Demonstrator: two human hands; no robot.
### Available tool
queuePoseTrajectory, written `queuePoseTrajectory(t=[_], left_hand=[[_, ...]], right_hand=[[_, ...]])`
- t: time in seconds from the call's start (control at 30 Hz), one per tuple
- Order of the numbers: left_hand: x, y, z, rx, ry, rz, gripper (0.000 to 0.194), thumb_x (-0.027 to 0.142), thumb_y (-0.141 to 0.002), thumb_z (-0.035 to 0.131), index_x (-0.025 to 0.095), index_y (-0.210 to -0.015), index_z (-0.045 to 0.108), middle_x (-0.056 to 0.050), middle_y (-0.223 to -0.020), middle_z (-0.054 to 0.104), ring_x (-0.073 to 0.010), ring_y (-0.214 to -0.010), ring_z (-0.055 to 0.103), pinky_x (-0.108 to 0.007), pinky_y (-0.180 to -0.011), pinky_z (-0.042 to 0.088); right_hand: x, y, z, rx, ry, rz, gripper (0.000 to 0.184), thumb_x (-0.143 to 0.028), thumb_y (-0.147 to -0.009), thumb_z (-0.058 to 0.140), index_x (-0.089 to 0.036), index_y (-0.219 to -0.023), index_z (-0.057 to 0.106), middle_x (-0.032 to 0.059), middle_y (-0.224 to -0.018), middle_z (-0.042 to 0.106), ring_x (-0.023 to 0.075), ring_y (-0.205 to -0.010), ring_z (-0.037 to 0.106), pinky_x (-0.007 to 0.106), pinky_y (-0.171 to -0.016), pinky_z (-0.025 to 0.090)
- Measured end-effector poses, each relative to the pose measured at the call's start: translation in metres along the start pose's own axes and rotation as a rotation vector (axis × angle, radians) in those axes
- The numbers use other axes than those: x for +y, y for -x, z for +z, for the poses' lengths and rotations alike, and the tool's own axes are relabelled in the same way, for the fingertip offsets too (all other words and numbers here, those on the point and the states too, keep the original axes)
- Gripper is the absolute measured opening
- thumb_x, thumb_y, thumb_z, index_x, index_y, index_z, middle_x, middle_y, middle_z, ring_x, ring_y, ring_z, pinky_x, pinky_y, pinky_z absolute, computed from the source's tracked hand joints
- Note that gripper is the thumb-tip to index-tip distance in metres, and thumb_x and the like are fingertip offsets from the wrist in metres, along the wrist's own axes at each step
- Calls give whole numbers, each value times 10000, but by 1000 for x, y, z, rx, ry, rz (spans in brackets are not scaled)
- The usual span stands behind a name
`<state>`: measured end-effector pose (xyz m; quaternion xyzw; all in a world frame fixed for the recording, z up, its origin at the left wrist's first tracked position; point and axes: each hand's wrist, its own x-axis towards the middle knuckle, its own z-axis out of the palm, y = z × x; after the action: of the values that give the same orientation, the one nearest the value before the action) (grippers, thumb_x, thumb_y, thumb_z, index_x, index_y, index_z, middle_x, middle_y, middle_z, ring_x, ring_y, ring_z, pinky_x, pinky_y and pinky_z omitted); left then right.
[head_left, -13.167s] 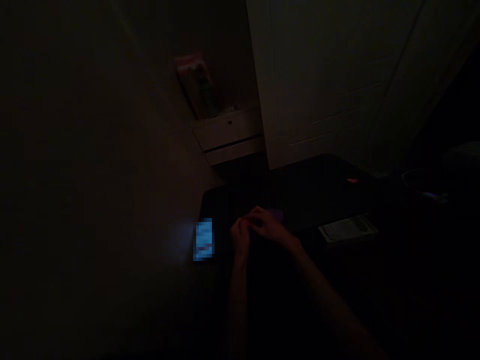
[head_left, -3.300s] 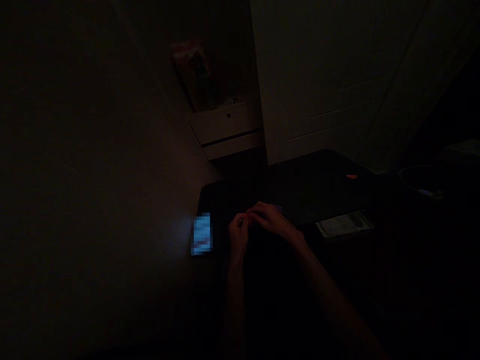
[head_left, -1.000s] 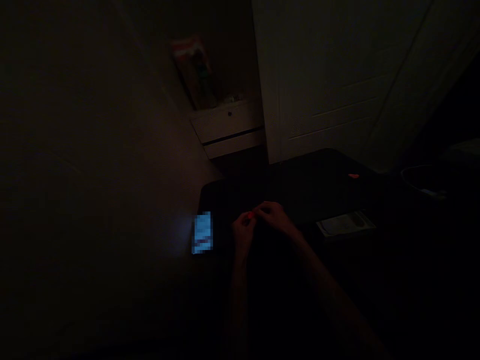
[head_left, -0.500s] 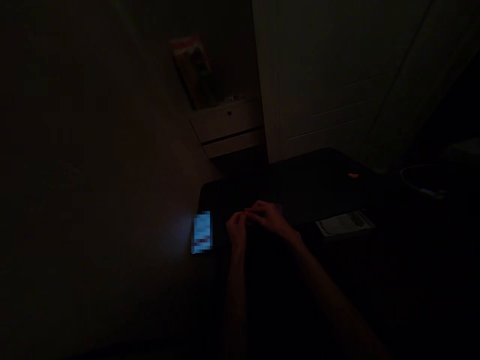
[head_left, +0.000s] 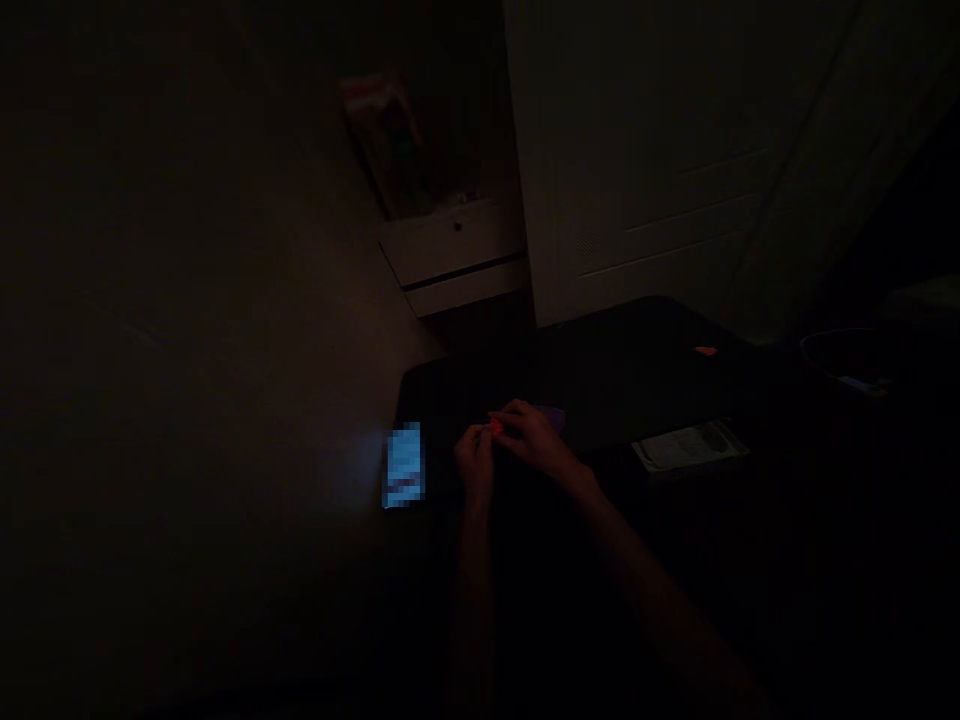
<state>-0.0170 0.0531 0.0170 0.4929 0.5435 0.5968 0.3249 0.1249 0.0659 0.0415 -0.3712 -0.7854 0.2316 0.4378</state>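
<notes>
While the left hand [head_left: 475, 456] pinches the red piece [head_left: 496, 427], the right hand [head_left: 529, 436] pinches it too.

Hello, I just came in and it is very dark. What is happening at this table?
A person holds a small red piece between the fingers of the left hand and right hand, over a dark table. A purple thing lies by the right hand. A lit screen is at the left, and an orange-red piece lies towards the far right.
</notes>
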Motion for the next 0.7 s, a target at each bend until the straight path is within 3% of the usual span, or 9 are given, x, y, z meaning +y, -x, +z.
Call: queuePoseTrajectory(t=[0.23,0.43,0.7], left_hand=[[2,1,3,5,70,-62,277,385,-866,530,158,-797,674,-29,-753,660,-153,-700,610,-237,-622,477],[4,4,5,-49,213,-130,308,435,-865,549,153,-841,670,-46,-800,694,-165,-731,664,-272,-676,535],[4,4,4,-127,132,-50,291,411,-835,645,151,-949,706,-68,-902,731,-184,-824,682,-289,-758,530]], right_hand=[[4,-1,5,18,-28,-64,307,-264,-995,586,-258,-1283,692,87,-1077,656,219,-1002,618,381,-906,508],[9,0,5,30,-22,-34,308,-318,-1025,527,-241,-1263,706,80,-1004,653,204,-914,626,342,-835,502],[6,0,3,122,-69,-11,285,-316,-1029,503,-229,-1130,754,79,-992,659,194,-891,638,306,-794,496]])
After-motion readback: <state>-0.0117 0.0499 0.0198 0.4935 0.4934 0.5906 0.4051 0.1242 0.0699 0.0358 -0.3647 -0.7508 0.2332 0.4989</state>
